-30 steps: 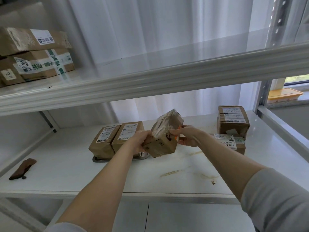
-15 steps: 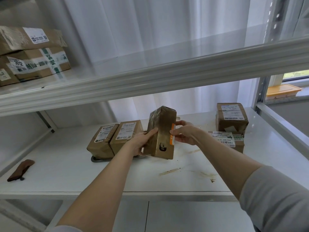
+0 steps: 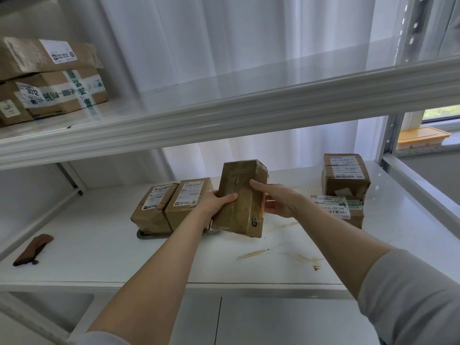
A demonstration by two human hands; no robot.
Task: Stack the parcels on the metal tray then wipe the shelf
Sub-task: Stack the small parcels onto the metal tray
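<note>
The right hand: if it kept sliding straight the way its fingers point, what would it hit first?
The upright brown parcel, which the right hand grips at its right side. Beyond it lies the left hand, then probably the labelled parcels on the metal tray, though depth is unclear.

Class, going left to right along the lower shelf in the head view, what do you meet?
Dark brown cloth-like item, labelled brown cardboard parcel on the grey metal tray, second labelled parcel beside it, tall taped brown parcel, stack of labelled cardboard parcels.

Matt cardboard parcel (image 3: 240,200), glossy taped; shelf (image 3: 99,245) smooth gloss-white.
</note>
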